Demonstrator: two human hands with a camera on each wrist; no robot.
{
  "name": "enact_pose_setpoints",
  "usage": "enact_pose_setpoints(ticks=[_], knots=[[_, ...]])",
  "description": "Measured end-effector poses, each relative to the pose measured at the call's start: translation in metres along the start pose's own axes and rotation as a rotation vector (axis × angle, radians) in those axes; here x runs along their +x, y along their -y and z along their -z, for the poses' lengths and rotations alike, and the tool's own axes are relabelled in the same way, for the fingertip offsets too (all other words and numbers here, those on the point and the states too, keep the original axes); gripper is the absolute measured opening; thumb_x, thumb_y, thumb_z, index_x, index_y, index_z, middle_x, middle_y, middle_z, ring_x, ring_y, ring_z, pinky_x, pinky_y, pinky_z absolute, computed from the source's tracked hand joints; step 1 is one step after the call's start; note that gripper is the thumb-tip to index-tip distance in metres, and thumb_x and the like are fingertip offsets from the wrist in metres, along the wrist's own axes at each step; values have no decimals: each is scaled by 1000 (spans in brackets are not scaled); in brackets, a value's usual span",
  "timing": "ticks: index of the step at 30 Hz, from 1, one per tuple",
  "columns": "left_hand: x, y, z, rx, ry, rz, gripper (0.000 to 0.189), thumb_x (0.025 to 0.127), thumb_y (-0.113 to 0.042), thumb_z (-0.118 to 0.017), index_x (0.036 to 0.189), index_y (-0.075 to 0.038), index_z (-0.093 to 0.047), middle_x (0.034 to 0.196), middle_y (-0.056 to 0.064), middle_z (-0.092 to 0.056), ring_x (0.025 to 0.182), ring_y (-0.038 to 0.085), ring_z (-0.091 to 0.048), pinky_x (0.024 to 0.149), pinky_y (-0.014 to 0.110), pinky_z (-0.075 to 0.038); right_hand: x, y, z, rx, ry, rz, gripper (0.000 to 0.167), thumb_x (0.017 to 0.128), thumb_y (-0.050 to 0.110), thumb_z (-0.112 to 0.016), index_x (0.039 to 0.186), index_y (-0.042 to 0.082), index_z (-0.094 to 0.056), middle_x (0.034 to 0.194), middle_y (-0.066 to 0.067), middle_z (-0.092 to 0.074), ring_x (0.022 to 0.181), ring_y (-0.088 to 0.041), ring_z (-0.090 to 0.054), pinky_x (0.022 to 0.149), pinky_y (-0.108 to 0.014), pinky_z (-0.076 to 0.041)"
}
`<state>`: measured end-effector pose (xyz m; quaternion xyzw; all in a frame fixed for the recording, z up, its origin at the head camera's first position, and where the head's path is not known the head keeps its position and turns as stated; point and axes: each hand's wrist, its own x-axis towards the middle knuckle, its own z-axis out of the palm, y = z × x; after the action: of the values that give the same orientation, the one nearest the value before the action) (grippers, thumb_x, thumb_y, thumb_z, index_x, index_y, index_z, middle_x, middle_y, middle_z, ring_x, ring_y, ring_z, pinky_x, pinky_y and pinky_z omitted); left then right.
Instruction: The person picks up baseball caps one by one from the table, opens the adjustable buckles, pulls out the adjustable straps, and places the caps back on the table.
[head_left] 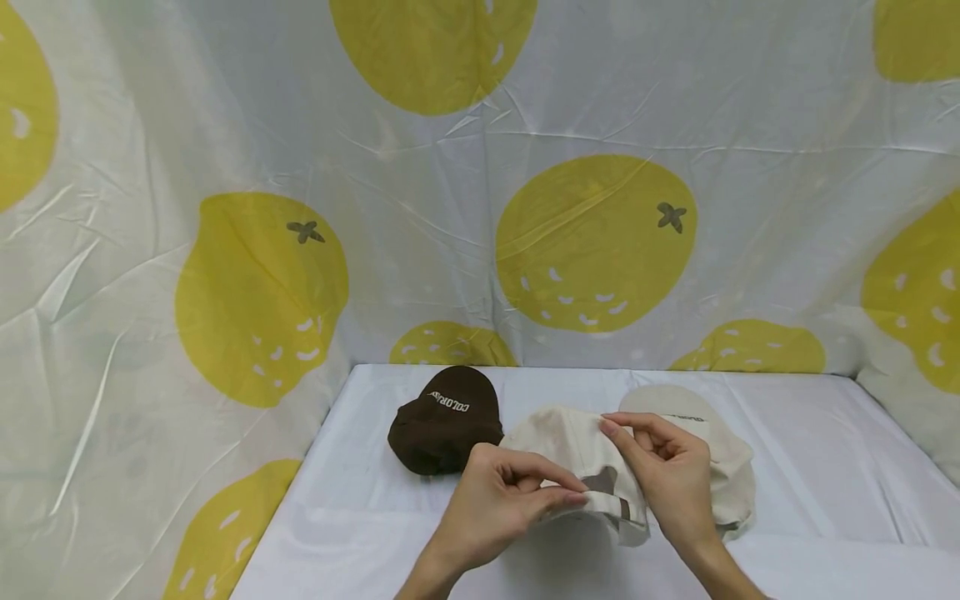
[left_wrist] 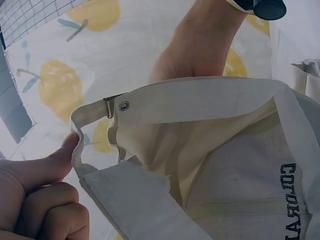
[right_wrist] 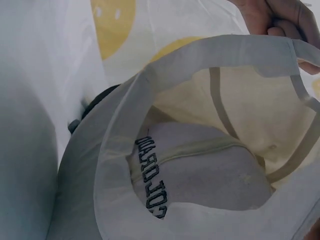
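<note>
A cream baseball cap [head_left: 551, 433] is held up between both hands, its back opening facing me. My left hand [head_left: 495, 504] pinches the narrow adjuster strap [head_left: 609, 503] at the back between thumb and index finger. In the left wrist view, a metal buckle [left_wrist: 108, 106] and an eyelet show beside that strap. My right hand [head_left: 678, 479] pinches the cap's fabric above the back opening, thumb against index finger. The right wrist view looks into the hollow crown, where dark stitched lettering [right_wrist: 150, 177] shows on the inside of the front panel.
At the back left of the white-covered table [head_left: 360, 500] lies a dark brown cap [head_left: 450, 425] with white lettering. Another pale cap [head_left: 727, 462] lies behind my right hand, partly covered by it. Lemon-print cloth [head_left: 420, 250] hangs behind and along the sides.
</note>
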<state>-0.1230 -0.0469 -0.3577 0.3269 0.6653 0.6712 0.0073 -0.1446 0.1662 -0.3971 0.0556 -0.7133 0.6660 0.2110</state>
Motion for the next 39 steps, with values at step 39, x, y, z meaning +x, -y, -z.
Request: enact_pose_setpoints(ticks=[39], knots=[[7, 5, 29, -28, -360, -67, 11, 81, 4, -84, 89, 9, -78, 45, 13, -34, 49, 7, -19, 44, 22, -25, -3, -8, 4, 171, 427, 344, 41, 76, -26, -74, 109, -2, -78, 54, 2, -16, 47, -14, -13, 38, -17, -20]])
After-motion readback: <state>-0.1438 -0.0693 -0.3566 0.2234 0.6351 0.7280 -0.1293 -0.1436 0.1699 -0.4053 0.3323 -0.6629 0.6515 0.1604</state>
